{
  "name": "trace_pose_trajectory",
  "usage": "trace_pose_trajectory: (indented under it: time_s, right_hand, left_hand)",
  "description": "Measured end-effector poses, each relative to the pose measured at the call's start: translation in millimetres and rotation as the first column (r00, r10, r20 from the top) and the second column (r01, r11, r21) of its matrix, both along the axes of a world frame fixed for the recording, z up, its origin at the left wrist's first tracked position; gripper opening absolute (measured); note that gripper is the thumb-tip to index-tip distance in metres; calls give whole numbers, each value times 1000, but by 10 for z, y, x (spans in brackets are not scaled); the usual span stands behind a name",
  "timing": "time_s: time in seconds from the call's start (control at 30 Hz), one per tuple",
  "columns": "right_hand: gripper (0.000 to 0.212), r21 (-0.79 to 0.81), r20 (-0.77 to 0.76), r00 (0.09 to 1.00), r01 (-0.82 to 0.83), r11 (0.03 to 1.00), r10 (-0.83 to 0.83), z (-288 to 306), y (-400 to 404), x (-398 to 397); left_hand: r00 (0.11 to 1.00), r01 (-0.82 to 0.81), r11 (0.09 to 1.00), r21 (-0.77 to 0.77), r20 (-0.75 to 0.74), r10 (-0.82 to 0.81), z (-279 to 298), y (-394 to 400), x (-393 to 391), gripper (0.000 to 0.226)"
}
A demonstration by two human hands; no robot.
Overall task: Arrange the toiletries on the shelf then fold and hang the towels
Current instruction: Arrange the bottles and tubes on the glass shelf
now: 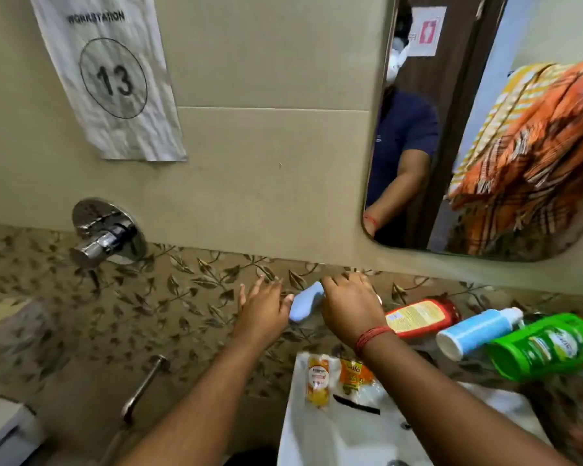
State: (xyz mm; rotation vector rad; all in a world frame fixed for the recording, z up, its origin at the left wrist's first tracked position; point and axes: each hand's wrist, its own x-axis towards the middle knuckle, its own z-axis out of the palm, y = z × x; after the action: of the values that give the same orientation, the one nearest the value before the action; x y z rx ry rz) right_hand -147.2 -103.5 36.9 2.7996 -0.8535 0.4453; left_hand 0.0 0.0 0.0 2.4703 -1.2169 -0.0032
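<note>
Here the right hand (349, 302) grips a pale blue bottle (305, 302) against the far wall — likely standing it upright — while the left hand (265, 306), fingers spread wide, steadies it.

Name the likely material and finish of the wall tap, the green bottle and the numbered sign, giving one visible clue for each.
Wall tap: metal, probably chrome-plated; it is mirror-bright and reflects its surroundings.
Green bottle: glossy plastic, seemingly translucent; smooth moulded body with shiny highlights and a stuck-on label.
Numbered sign: thin matt paper; it is crumpled and creased, with black print.
</note>
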Motion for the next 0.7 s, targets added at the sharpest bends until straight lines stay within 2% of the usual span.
trace_pose_trajectory:
  time_s: [0.13, 0.2, 0.3, 0.43, 0.5, 0.57, 0.63, 0.7]
  right_hand:
    - [50, 2, -151, 987, -55, 998, 55, -81, 109, 160]
    - [51, 3, -165, 983, -82, 997, 81, -136, 147, 208]
    - [43, -26, -121, 986, -118, 993, 114, -191, 160, 269]
    - [44, -5, -97, 981, -172, 985, 171, -213, 113, 288]
    - [44, 43, -8, 984, -179, 983, 180, -190, 86, 249]
    - [38, 171, 176, 976, -160, 972, 129, -138, 64, 218]
    - [32, 381, 358, 934, -136, 915, -10, -52, 39, 212]
    - [28, 576, 445, 881, -145, 804, -160, 7, 25, 211]
  left_hand:
    - [987, 153, 985, -77, -28, -155, -70, -76, 68, 35]
    - [978, 187, 974, -130, -71, -198, -129, -125, 81, 30]
    - [970, 167, 953, -251, -132, -205, -211, -154, 106, 28]
    - [927, 98, 930, -354, -307, -214, -246, -151, 67, 30]
    - [850, -4, 900, -435, -476, -226, -233, -93, 46, 37]
    - [718, -105, 834, -542, -621, -314, -169, -36, 9, 37]
    - [652, -139, 771, -622, -643, -401, -68, -15, -19, 34]
    - [668, -100, 747, -657, -601, -439, 1, -51, -9, 28]
